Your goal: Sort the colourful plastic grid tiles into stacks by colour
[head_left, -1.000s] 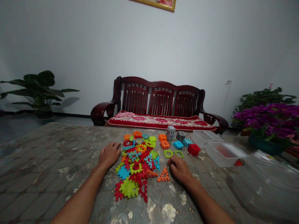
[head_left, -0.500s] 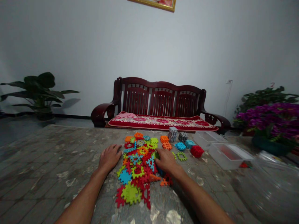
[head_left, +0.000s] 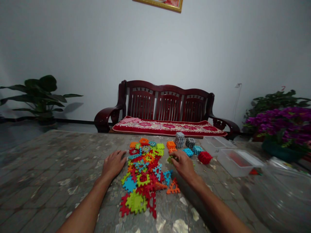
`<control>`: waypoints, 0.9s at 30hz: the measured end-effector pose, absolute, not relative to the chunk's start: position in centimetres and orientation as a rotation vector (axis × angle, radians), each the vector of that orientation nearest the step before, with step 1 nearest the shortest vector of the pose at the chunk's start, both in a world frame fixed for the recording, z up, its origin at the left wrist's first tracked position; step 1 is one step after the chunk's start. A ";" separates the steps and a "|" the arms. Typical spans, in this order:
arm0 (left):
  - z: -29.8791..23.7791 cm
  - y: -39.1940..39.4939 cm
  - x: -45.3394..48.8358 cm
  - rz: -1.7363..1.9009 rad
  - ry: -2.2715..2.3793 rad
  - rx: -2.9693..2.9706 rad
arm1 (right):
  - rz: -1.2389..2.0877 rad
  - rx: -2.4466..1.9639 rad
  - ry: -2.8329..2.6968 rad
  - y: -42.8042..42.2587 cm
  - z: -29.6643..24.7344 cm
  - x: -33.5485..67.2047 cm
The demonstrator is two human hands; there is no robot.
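A heap of flat toothed plastic pieces (head_left: 143, 173) in red, green, blue and orange lies on the table (head_left: 48, 181) in front of me. My left hand (head_left: 113, 163) rests flat and open at the heap's left edge. My right hand (head_left: 184, 165) is just right of the heap with its fingertips pinched on a small green piece (head_left: 170, 159). Beyond it stand stacked pieces: an orange stack (head_left: 171, 146), two grey stacks (head_left: 179, 139), blue stacks (head_left: 191, 151) and a red stack (head_left: 204, 157). An orange triangle piece (head_left: 173, 188) lies by my right wrist.
Two clear plastic boxes (head_left: 236, 160) sit at the right of the table, and a clear bag (head_left: 282, 197) lies nearer at the right. A dark wooden bench (head_left: 165, 110) with a red cushion stands behind the table. Purple flowers (head_left: 282, 124) are at right, a leafy plant (head_left: 39, 94) at left.
My right hand reached left into the heap, then drew back right and forward, now pinching a green piece near the orange stack. My left hand stayed put.
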State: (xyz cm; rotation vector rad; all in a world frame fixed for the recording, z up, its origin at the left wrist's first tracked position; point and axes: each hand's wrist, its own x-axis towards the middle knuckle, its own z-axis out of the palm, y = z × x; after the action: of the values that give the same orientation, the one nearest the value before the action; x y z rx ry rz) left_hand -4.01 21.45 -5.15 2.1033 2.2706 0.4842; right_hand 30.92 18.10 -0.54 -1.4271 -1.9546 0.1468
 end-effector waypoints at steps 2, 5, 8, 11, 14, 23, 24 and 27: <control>-5.1 21.4 -4.0 0.475 2.275 2.110 | 0.108 -1.373 -1.947 17.1 -1.2 32.8; -5.0 21.5 -3.9 0.481 2.284 2.108 | 0.182 -1.331 -1.991 15.6 -3.0 35.1; -5.0 21.6 -4.0 0.479 2.273 2.104 | 0.271 -1.307 -2.014 14.5 -4.5 36.1; -5.0 21.6 -4.0 0.453 2.276 2.106 | 0.267 -1.392 -1.959 13.9 -4.7 36.2; -4.9 21.6 -4.0 0.429 2.288 2.106 | 0.174 -1.544 -1.906 13.5 -3.9 35.9; -5.3 21.7 -4.2 0.462 2.277 2.123 | 0.008 -1.884 -1.973 12.5 -3.0 34.6; -5.4 21.7 -4.2 0.464 2.277 2.125 | -0.002 -1.888 -1.981 12.4 -3.1 34.5; -5.3 21.7 -4.1 0.468 2.283 2.124 | -0.014 -1.878 -1.979 12.4 -3.1 34.4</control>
State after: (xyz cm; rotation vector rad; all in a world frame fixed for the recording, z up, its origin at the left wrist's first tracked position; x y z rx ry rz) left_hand -4.12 21.68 -5.30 2.1243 2.2832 0.4678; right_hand 34.40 12.42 -3.10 -1.8778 -1.9787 -0.0138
